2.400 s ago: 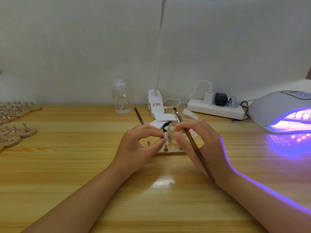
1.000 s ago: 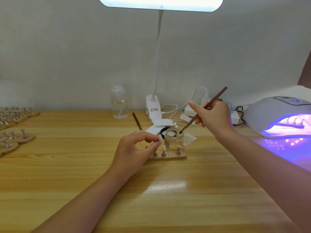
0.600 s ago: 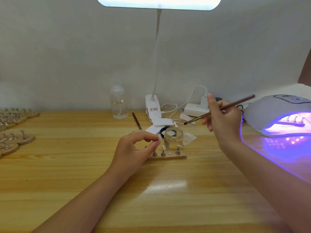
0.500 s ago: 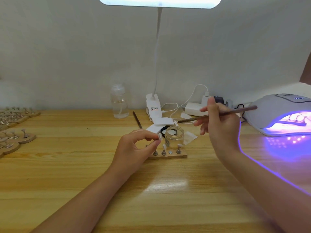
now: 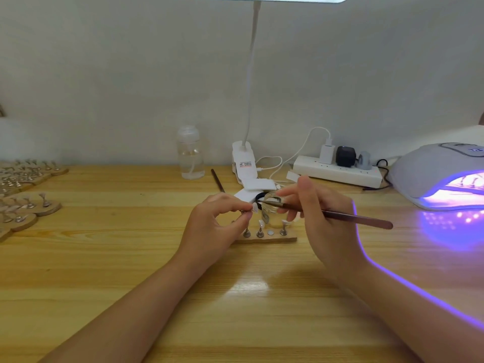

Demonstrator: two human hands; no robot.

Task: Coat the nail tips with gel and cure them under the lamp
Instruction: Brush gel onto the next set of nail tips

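A small clear glass jar (image 5: 272, 210) stood open on the worktop (image 5: 131, 258) just behind a wooden strip holder (image 5: 265, 238); whatever it held was too clear to make out. Farther back, a plastic bottle (image 5: 190, 155) was about a third full of clear liquid. At the right edge, the curing lamp (image 5: 442, 174) glowed violet, with a rack of nail tips faintly visible inside its mouth, the housing cut off by the frame.

The left hand (image 5: 212, 226) pinched a white nail tip (image 5: 254, 207) on its stand between thumb and curled fingers, held just left of the jar's rim. The right hand (image 5: 324, 221) gripped a slim brown brush (image 5: 340, 216) pen-style, its bristle end reaching to the held tip; contact could not be confirmed. On the holder, three more pale tips stood on metal pegs, with one bare round magnet (image 5: 270, 233) between them.

Wooden boards of further stands (image 5: 28, 205) at the left were blurred and partly cut off. A second brush (image 5: 217, 180) lay near the desk lamp's clip (image 5: 243, 163).
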